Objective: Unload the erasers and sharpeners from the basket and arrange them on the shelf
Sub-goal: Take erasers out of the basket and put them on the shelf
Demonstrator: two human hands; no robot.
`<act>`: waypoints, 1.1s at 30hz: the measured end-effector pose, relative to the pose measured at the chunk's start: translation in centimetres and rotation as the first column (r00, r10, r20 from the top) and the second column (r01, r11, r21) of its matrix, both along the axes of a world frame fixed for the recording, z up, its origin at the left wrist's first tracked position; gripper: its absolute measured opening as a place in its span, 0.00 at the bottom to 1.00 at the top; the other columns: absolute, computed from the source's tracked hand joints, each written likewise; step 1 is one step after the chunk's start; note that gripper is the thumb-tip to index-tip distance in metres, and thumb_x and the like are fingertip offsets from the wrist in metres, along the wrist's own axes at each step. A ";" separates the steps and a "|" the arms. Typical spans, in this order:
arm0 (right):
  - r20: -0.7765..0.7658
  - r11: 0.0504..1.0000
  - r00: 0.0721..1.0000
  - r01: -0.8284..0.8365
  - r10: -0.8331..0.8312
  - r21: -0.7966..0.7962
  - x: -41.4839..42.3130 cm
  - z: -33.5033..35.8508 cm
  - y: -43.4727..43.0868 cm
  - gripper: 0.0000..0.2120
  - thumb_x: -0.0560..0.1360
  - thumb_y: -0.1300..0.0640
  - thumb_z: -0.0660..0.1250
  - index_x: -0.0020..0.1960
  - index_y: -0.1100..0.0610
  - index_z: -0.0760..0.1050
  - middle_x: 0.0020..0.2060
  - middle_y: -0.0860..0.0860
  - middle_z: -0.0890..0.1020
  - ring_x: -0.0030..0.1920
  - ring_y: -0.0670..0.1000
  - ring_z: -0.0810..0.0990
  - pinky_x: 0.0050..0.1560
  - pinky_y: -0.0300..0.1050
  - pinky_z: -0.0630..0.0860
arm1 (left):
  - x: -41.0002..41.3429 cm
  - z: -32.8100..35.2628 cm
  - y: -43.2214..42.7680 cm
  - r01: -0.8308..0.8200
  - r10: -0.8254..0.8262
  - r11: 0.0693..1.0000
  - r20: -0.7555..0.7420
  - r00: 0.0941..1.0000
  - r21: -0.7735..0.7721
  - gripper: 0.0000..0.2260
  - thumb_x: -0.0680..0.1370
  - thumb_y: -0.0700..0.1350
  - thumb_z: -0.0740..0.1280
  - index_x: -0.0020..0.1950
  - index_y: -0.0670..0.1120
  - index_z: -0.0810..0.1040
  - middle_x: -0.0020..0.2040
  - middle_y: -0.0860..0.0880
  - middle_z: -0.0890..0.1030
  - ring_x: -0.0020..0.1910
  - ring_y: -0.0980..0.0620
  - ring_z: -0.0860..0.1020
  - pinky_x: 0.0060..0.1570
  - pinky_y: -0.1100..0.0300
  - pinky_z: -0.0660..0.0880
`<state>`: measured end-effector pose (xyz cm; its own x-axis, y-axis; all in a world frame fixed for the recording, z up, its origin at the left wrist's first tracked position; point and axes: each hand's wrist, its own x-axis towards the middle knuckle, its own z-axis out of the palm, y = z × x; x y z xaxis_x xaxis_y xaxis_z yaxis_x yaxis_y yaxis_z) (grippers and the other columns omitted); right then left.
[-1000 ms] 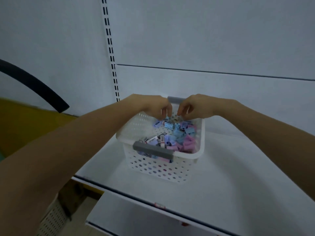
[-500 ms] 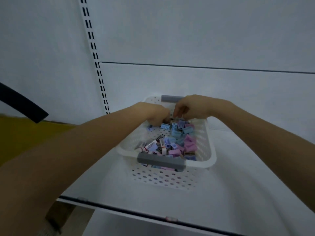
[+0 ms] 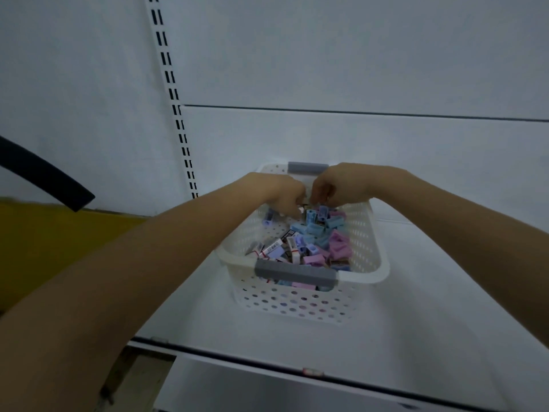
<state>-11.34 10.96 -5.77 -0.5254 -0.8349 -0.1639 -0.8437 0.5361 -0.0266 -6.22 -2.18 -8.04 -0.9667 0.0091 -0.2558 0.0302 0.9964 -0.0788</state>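
A white perforated basket with grey handles stands on the white shelf. Inside lies a heap of small blue, pink and lilac sharpeners and several white wrapped erasers. Both my hands reach into the far end of the basket. My left hand has its fingers curled down into the pile, touching small pieces. My right hand is pinched over the blue sharpeners next to it. The fingertips of both hands are partly hidden, so what each grips is unclear.
A slotted upright runs up the white back panel left of the basket. A dark curved bar and a yellow surface lie at the left. A lower shelf shows below the front edge.
Both hands have dropped from above the basket's far rim down into the pile at its far end. The view has shifted a little; the basket has stayed in place.
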 end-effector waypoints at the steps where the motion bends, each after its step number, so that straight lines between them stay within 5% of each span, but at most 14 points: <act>1: -0.001 1.000 1.000 0.001 -0.001 0.000 0.1 0.0 0.0 0.15 0.73 0.64 0.64 0.57 0.53 0.77 0.49 0.48 0.78 0.47 0.47 0.73 0.50 0.40 0.70 | 0.2 0.2 0.0 -0.020 0.020 1.000 0.005 1.000 0.020 0.12 0.77 0.48 0.63 0.55 0.41 0.73 0.44 0.48 0.74 0.42 0.49 0.72 0.41 0.58 0.68; 6: 0.001 1.000 1.000 0.004 -0.004 -0.006 -0.1 -0.1 0.0 0.14 0.73 0.63 0.65 0.56 0.54 0.77 0.50 0.49 0.79 0.46 0.47 0.73 0.49 0.40 0.70 | 0.6 0.3 -0.1 -0.139 0.099 0.978 0.236 0.967 0.158 0.07 0.74 0.41 0.67 0.51 0.42 0.74 0.37 0.48 0.76 0.33 0.54 0.75 0.35 0.65 0.75; 12: -0.013 1.000 1.000 -0.001 0.001 0.025 0.0 -0.3 -0.3 0.14 0.73 0.64 0.65 0.57 0.54 0.77 0.52 0.50 0.80 0.47 0.47 0.74 0.50 0.41 0.71 | 0.7 -0.8 0.0 -0.170 0.104 0.946 0.238 0.966 0.276 0.13 0.77 0.45 0.66 0.55 0.37 0.76 0.39 0.46 0.77 0.35 0.51 0.76 0.39 0.62 0.78; 18: 0.006 1.000 1.000 -0.004 0.004 -0.011 0.0 -0.3 -0.1 0.13 0.73 0.62 0.65 0.57 0.54 0.77 0.53 0.50 0.80 0.46 0.46 0.73 0.47 0.39 0.68 | 0.5 -1.0 0.3 -0.131 0.085 0.972 0.231 0.969 0.193 0.14 0.75 0.43 0.68 0.56 0.36 0.75 0.44 0.43 0.79 0.38 0.49 0.78 0.36 0.64 0.77; 21: 0.018 1.000 1.000 0.004 -0.003 -0.022 0.2 -0.1 0.0 0.13 0.73 0.62 0.65 0.57 0.54 0.76 0.53 0.50 0.79 0.47 0.46 0.73 0.48 0.40 0.67 | 0.6 -0.8 0.4 -0.073 0.050 0.991 0.194 0.980 0.114 0.07 0.73 0.42 0.70 0.43 0.41 0.74 0.36 0.47 0.77 0.30 0.53 0.75 0.28 0.66 0.72; 24: 0.017 1.000 1.000 0.015 -0.014 -0.018 0.4 -0.1 0.0 0.13 0.73 0.61 0.66 0.57 0.54 0.76 0.53 0.50 0.79 0.48 0.48 0.73 0.50 0.41 0.69 | 0.7 -0.2 0.2 -0.064 0.049 0.994 0.148 0.988 0.094 0.12 0.72 0.40 0.71 0.33 0.44 0.70 0.30 0.49 0.73 0.29 0.54 0.73 0.30 0.64 0.70; 28: 0.043 1.000 0.999 0.010 -0.010 -0.009 0.4 0.2 -0.1 0.11 0.73 0.58 0.66 0.55 0.52 0.77 0.52 0.49 0.79 0.48 0.48 0.74 0.50 0.42 0.69 | 0.9 0.6 0.0 -0.063 0.059 0.996 0.069 0.996 0.057 0.06 0.72 0.39 0.71 0.41 0.42 0.74 0.33 0.50 0.74 0.32 0.53 0.74 0.29 0.65 0.72; 33: 0.182 0.999 0.983 -0.036 0.032 0.015 1.7 1.4 -0.2 0.07 0.72 0.55 0.69 0.50 0.49 0.80 0.45 0.44 0.81 0.46 0.46 0.77 0.50 0.40 0.72 | 1.4 2.1 -0.5 -0.004 -0.001 0.999 -0.088 0.996 -0.053 0.10 0.72 0.42 0.70 0.50 0.40 0.77 0.43 0.46 0.78 0.41 0.48 0.74 0.42 0.55 0.71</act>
